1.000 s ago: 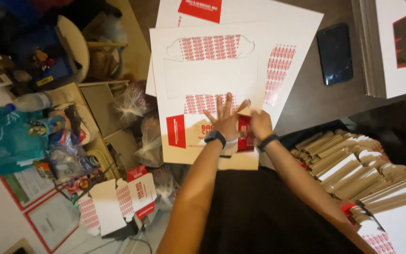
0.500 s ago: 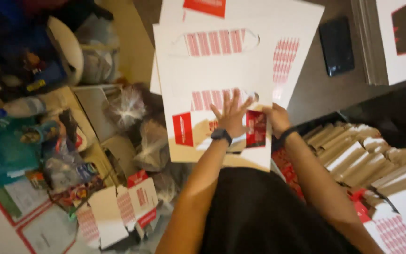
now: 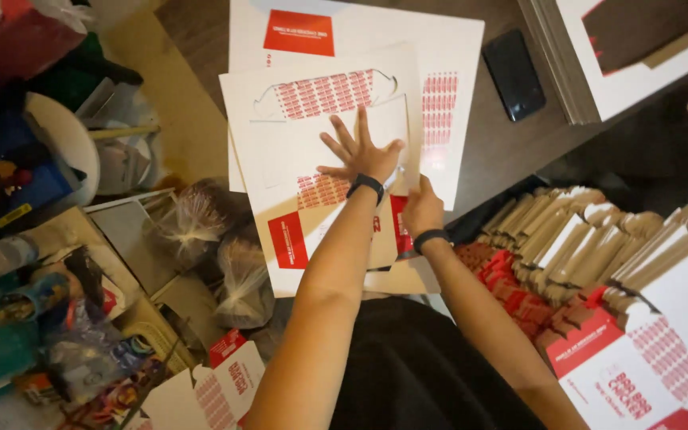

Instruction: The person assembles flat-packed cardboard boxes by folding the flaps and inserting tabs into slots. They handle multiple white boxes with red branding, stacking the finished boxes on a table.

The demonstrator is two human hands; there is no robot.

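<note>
Left hand (image 3: 362, 153) lies flat, fingers spread wide, palm down on a white flat carton blank (image 3: 320, 171) w/ red printed panels. Nothing gripped, just pressing. Right hand (image 3: 421, 209) sits just right of the blank's lower edge, fingers curled in at that edge; can't tell if it pinches the card or only rests against it. Both wrists wear black bands.

The blank tops a loose stack of like sheets (image 3: 447, 48) on the dark counter (image 3: 511, 151), its near end overhanging the counter edge toward the person. Right of the blank, well apart, a black phone (image 3: 513, 73) lies face down on the counter. Farther right, a tidy pile of white sheets (image 3: 599, 72) at the counter's corner.

Below-right of the blank, off the counter, rows of folded cartons (image 3: 591, 247) stand packed on edge, brown and white, red ones nearer the person. Left of the blank, on the floor, clear plastic bags (image 3: 201, 231) and mixed clutter; another printed carton (image 3: 216, 390) lies below those.
</note>
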